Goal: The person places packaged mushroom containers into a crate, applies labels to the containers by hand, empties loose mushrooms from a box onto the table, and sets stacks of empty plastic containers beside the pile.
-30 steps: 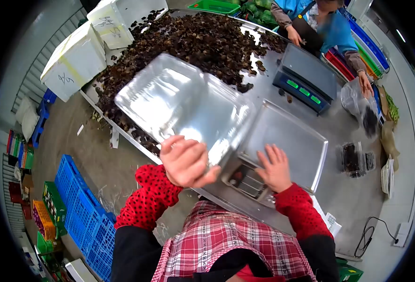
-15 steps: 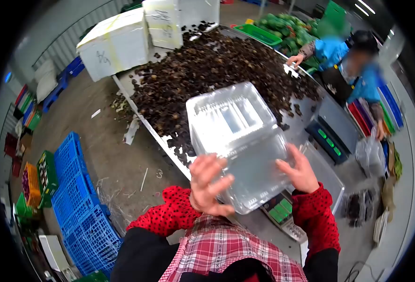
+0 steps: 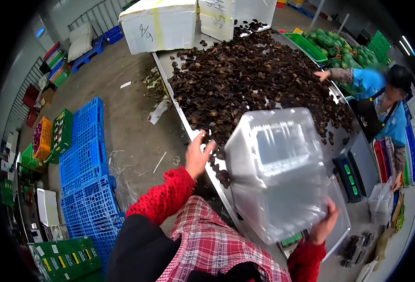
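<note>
My right hand (image 3: pixel 325 223) grips the lower right edge of a clear plastic clamshell container (image 3: pixel 282 207), which seems to be a stack nested together with the lids open. The container is tilted over the near part of a metal table (image 3: pixel 186 123) and hides part of it. My left hand (image 3: pixel 198 155) is away from the container, near the table's left edge, with fingers apart and nothing in them. Beyond both hands spreads a large heap of dark brown, mushroom-like pieces (image 3: pixel 249 77); a few lie close to my left fingertips.
White foam boxes (image 3: pixel 160 28) stand at the table's far left corner. A scale with green displays (image 3: pixel 353 176) is on the right, near a person in blue (image 3: pixel 364 82) who reaches toward the heap. Blue plastic crates (image 3: pixel 85 164) stand on the floor at left.
My left hand has left the container and moved toward the table's edge. The container has shifted right and down with my right hand. The view has turned, too.
</note>
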The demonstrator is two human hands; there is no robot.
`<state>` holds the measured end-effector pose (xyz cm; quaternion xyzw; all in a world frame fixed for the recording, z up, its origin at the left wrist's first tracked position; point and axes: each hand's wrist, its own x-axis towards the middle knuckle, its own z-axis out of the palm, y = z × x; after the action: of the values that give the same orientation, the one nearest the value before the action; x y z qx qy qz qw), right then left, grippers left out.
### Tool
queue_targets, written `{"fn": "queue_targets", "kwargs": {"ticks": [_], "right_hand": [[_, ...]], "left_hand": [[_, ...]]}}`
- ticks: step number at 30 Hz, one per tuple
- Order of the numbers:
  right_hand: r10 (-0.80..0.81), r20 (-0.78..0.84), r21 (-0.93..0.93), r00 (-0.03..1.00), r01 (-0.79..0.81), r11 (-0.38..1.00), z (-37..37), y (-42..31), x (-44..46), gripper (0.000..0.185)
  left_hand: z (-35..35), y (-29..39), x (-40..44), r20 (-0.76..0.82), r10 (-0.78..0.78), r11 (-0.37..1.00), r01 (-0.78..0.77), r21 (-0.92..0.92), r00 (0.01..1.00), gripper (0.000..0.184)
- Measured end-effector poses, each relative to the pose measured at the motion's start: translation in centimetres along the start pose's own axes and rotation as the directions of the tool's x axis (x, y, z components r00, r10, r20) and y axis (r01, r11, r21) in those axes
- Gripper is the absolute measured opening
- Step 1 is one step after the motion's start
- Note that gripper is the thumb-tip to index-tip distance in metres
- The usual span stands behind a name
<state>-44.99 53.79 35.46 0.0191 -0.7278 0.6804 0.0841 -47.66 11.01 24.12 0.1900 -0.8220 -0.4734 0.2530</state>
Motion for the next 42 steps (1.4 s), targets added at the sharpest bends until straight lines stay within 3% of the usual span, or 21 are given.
{"fn": "queue_targets", "kwargs": {"ticks": [3,5,9,11,13,16,18,20,21,23,25,28,30,31,32,33,34,36,38,41,42], "right_hand": [[0.119,-0.213,-0.462,0.970,-0.208,0.862,1.1,2.9,-5.7,0.044],[0.352,-0.279,-0.436,0.894,-0.444,0.783,6.7,5.0,-9.5,0.039],[0.755,0.013,-0.246,0.656,-0.729,0.638,23.9,7.0,-10.9,0.031],[0.663,0.256,-0.240,0.703,-0.619,0.748,32.4,6.5,-6.3,0.030],[0.107,0.492,-0.200,0.864,-0.007,0.980,41.5,6.2,1.8,0.026],[-0.274,0.594,-0.047,0.756,0.373,0.927,51.9,9.9,9.0,0.034],[-0.231,0.614,-0.106,0.754,0.368,0.924,56.6,14.4,10.5,0.034],[-0.178,0.594,-0.112,0.785,0.299,0.948,58.2,16.9,11.9,0.034],[-0.010,0.647,-0.151,0.763,0.141,0.978,57.8,16.4,12.8,0.034],[-0.026,0.528,0.029,0.849,0.012,1.000,56.9,19.1,12.8,0.031],[0.084,0.407,0.059,0.910,-0.118,0.991,54.4,19.1,14.4,0.026],[0.235,0.170,0.116,0.957,-0.256,0.960,50.8,20.5,17.0,0.018],[0.238,-0.017,0.110,0.971,-0.235,0.966,47.5,19.7,20.4,0.023],[0.186,-0.134,0.218,0.973,-0.154,0.964,46.6,20.9,22.2,0.029],[0.242,-0.240,0.290,0.940,-0.168,0.942,45.5,19.2,24.0,0.027],[0.218,-0.283,0.367,0.934,-0.105,0.924,43.6,21.6,25.0,0.025],[0.296,-0.376,0.508,0.878,-0.072,0.858,43.6,17.4,27.0,0.020],[0.259,-0.402,0.209,0.878,-0.188,0.960,40.2,17.2,27.8,0.018],[0.434,-0.428,-0.127,0.792,-0.529,0.839,43.0,9.0,28.4,0.017],[0.061,-0.431,-0.482,0.900,-0.287,0.827,49.2,9.8,27.9,0.020],[-0.009,-0.350,-0.509,0.937,-0.182,0.842,54.0,9.7,28.8,0.021]], "left_hand": [[-2.5,-7.7,10.7,-0.163,-0.011,0.996,0.025,0.087,0.987,0.059],[-3.8,-12.5,18.2,-0.187,-0.036,0.986,0.066,0.153,0.982,0.062],[-4.4,-18.6,27.9,-0.146,0.024,0.977,0.008,0.214,0.989,0.063],[-4.5,-18.6,31.2,-0.137,-0.018,0.967,0.052,0.248,0.990,0.065],[-4.6,-18.6,35.7,-0.109,-0.036,0.943,0.070,0.326,0.993,0.066],[-3.1,-20.9,40.2,0.007,-0.022,0.826,0.015,0.563,1.000,0.072],[-0.9,-18.5,39.7,0.160,-0.142,0.866,0.044,0.498,0.977,0.073],[2.0,-18.7,37.9,0.118,-0.039,0.880,-0.022,0.474,0.992,0.071],[3.5,-18.7,37.1,0.115,-0.048,0.947,0.009,0.320,0.992,0.069],[6.8,-22.7,36.5,0.245,0.040,0.998,-0.029,-0.048,0.969,0.054],[9.9,-20.3,36.2,0.483,0.108,0.928,-0.263,0.265,0.869,0.053],[16.7,-12.4,34.5,0.553,0.129,0.831,-0.394,0.392,0.823,0.040],[21.4,-4.2,34.2,0.555,-0.215,0.963,0.269,-0.016,0.804,0.060],[23.1,-1.3,35.6,0.787,-0.334,0.938,0.261,0.227,0.519,0.069],[23.4,2.1,35.1,0.782,-0.130,0.984,0.178,0.025,0.610,0.063],[25.3,3.0,35.3,0.873,0.040,0.984,0.134,-0.120,0.486,0.060],[27.6,3.3,34.1,0.822,0.177,0.980,-0.023,-0.196,0.541,0.060],[25.7,4.9,34.7,0.797,0.408,0.905,-0.312,-0.289,0.444,0.061],[20.3,2.1,38.0,0.571,0.658,0.752,-0.381,-0.538,0.492,0.054],[8.6,-8.3,51.1,0.274,0.694,0.706,-0.558,-0.435,0.665,0.034],[5.5,-13.1,53.8,0.171,0.550,0.832,-0.518,-0.198,0.817,0.031]]}}
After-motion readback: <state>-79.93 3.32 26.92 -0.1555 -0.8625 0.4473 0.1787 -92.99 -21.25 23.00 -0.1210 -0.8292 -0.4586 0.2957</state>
